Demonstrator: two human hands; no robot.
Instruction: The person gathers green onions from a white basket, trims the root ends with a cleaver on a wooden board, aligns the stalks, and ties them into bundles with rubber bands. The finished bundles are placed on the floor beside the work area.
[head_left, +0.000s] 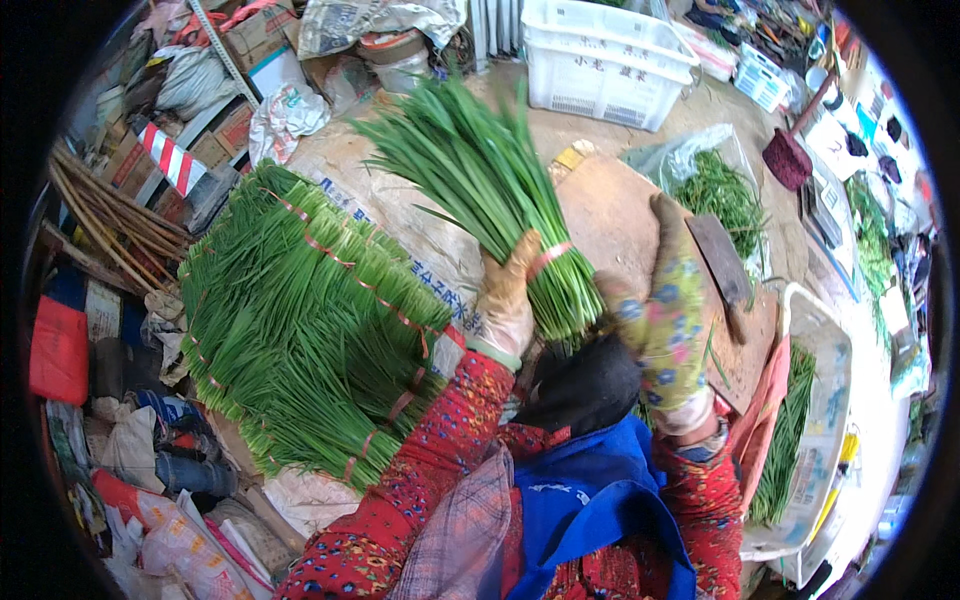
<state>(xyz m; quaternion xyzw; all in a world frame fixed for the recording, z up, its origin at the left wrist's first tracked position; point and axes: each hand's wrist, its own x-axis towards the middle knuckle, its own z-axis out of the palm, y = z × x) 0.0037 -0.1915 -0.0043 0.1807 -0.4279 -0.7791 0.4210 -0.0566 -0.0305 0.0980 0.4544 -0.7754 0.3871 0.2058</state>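
Observation:
My left hand, in a tan glove, grips a bundle of green garlic chives near a pink tie around its stems. The leaves fan out away from me; the pale cut ends point towards my lap. My right hand, in a flowered glove, is beside the stem ends over a wooden board, its fingers apart and holding nothing visible. A cleaver lies on the board's right part. To the left, a large pile of tied chive bundles rests on printed sheeting.
Loose greens lie in a clear bag beyond the board. A white crate at right holds more chives. White stacked baskets stand at the top. Bamboo poles and clutter border the left. A person is partly visible far off.

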